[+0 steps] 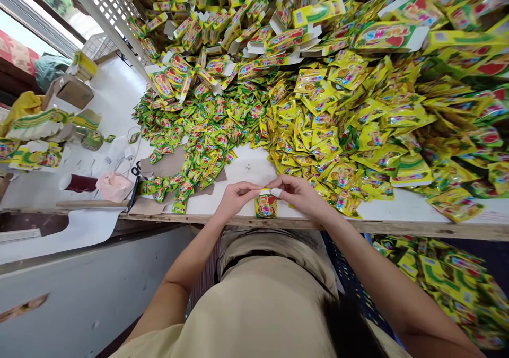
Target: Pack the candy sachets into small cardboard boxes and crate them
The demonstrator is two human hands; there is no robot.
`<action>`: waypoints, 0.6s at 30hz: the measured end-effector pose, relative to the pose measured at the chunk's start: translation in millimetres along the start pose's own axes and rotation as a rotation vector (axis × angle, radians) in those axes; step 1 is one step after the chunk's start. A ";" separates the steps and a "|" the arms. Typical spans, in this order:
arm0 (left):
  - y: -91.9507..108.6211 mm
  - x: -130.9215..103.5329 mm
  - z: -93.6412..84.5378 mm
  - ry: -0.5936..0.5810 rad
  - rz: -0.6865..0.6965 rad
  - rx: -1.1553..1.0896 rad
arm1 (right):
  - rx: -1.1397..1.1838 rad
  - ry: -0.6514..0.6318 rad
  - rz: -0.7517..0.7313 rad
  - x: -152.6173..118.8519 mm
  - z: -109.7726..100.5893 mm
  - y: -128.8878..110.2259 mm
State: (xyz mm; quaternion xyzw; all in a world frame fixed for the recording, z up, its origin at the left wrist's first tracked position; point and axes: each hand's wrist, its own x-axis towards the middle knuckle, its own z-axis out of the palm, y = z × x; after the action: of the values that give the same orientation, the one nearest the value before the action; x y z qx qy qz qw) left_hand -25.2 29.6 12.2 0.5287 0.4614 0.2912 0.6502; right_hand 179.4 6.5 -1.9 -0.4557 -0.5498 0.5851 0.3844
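1. Head view, clock read around the small box [266,205]: box, yellow/green w/ lettering & fruit print, is at the front edge of the desk [248,169], between both hands. Can't tell if it stands or leans.
2. L hand [237,196], approx 9 o'clock: thumb & fingers pinch the box's top edge at its L corner.
3. R hand [299,192], approx 2–3 o'clock: thumb & fingertips pinch the same top edge, R side. White bit by the thumb; can't tell if it's a flap or on the finger.
4. 10–11 o'clock: pile of green sachets [209,146], its near end trailing over brown card [167,159] toward the desk edge.
5. 1–2 o'clock: big heap of yellow sachets [334,130], near part just beside R hand.
6. 11–1 o'clock, far back: stacked cartons [214,29], yellow/green, some w/ white flaps up.
7. 9–10 o'clock: black scissors [135,169], pink bag [114,186], dk red cylinder [81,183] lying on its side, clear jar [91,138] farther off.
8. 3–4 o'clock, below desk level: more yellow/green packs [445,278], partly cut off by the pic edge.
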 end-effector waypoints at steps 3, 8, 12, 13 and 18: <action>-3.3 -0.7 2.3 0.060 0.011 0.035 | -0.012 0.023 0.013 0.0 0.1 0.6; -6.2 2.1 7.4 0.113 0.054 0.111 | -0.030 0.045 0.068 2.4 -0.3 1.0; -4.9 2.9 -3.0 -0.007 0.104 0.151 | 0.030 -0.004 0.059 0.8 -3.8 -0.8; -4.6 2.3 -6.3 -0.037 0.131 0.175 | 0.054 -0.022 0.047 -0.3 -4.5 -0.5; -11.6 -5.0 -10.1 -0.068 0.290 0.271 | 0.059 -0.024 -0.048 -8.6 -1.5 11.7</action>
State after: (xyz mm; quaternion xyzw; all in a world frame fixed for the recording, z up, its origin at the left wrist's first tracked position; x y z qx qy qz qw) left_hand -37.6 26.3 2.5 0.6818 0.3932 0.2988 0.5397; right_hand 183.9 -2.4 -12.6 -0.4236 -0.5476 0.5972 0.4050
